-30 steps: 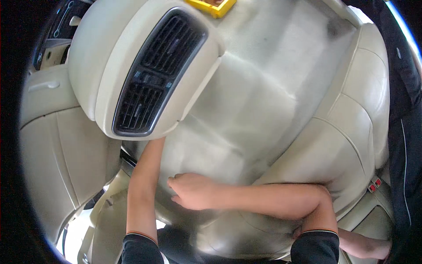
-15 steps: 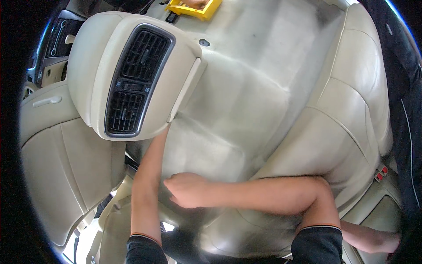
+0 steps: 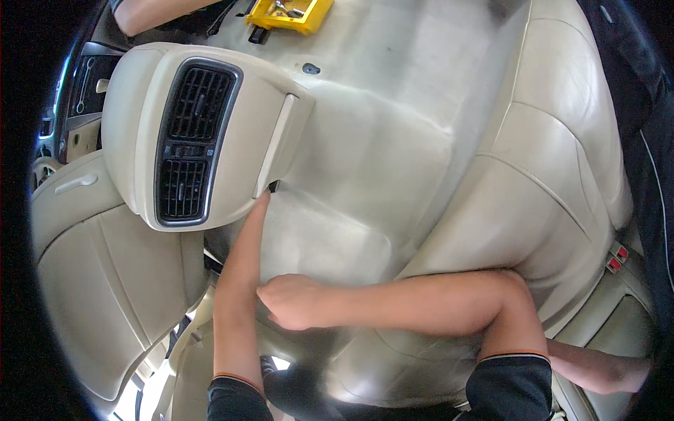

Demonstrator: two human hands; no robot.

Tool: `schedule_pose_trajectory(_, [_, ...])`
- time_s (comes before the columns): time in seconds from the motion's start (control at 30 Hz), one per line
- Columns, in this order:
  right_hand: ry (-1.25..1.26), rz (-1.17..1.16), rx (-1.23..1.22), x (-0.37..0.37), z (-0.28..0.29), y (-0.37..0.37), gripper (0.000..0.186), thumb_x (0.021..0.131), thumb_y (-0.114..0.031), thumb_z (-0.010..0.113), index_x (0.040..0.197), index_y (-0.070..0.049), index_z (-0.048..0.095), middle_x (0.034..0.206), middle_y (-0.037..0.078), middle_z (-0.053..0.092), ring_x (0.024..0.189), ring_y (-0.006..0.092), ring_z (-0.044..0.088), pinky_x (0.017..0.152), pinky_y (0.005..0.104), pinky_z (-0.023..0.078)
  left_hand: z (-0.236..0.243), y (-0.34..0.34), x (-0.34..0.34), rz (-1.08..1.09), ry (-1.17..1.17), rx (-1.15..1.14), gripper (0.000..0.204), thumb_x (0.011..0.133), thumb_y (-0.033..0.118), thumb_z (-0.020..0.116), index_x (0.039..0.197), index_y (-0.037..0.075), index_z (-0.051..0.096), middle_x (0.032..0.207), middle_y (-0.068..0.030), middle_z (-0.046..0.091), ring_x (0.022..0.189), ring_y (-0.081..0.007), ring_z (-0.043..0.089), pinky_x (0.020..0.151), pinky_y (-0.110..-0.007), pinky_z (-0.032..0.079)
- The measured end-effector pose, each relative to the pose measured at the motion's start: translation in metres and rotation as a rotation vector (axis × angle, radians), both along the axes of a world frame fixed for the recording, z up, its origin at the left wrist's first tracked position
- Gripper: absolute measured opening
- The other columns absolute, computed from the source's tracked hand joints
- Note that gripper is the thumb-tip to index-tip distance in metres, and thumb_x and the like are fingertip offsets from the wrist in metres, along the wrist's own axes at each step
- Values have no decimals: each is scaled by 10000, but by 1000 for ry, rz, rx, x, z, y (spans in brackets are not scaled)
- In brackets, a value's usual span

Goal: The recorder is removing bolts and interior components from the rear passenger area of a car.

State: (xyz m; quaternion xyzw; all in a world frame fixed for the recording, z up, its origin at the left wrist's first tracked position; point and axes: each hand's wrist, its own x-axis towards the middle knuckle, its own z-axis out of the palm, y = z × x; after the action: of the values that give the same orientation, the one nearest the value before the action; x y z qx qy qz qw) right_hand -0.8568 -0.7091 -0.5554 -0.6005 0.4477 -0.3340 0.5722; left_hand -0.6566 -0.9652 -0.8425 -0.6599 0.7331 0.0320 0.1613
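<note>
1. R hand [image 3: 291,302]: fingers curled in, fist-like, held close by my L forearm [image 3: 237,309]; whether they touch, can't tell. Nothing pokes out of it; can't see the palm, so something small could be inside.
2. L hand: out of sight past the lower edge of the rear centre console [image 3: 242,116]. Can't tell how far open it is or what it's got. A small dark bit [image 3: 274,186] shows right by my wrist; too small to ID.
3. Console is ahead & slightly L of me, above the pale floor covering [image 3: 372,147]. Its dual-vent panel [image 3: 173,151] sits in its surround, louvres in.
4. Progress, my read: vent panel fitted, console outwardly whole. With my L arm reached in, the low-down part looks mid-way, not done; how much is left is hidden.
5. R side: cream leather bench seat [image 3: 533,165], red-button belt buckles [image 3: 613,264]. L side: cream seat [image 3: 98,259].
6. Far end: yellow tray [image 3: 309,27] w/ small metal bits in it, dark oval opening [image 3: 311,69] in the floor covering nearer me.
7. Top L, another person's forearm [image 3: 158,14], well apart from my hands.
</note>
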Motion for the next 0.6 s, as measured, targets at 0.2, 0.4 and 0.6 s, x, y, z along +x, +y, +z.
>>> schedule_pose_trajectory(0.2, [10,184,66,-1,0,-5,229,747,-135,644,856,52,567,836,221,613,885,376,592,771,456,483,-18,-12,8,-9,-12,1,483,822,463,505,1133,108,610,1172,-167,594,1069,-381,559,892,-442,462])
schedule_pose_trajectory(0.4, [-12,144,27,7,-8,-5,218,745,-126,634,849,55,569,841,226,617,891,378,592,790,447,483,-34,-27,10,-21,-17,-8,477,824,458,491,1106,97,625,1153,-165,605,1055,-385,565,893,-442,459])
schedule_pose_trajectory(0.6, [-1,136,66,4,-5,-3,225,739,-129,649,860,47,577,863,225,617,894,380,592,799,446,482,-44,-30,32,-61,-42,-27,481,830,459,477,1093,88,632,1153,-165,605,1059,-384,562,901,-440,452])
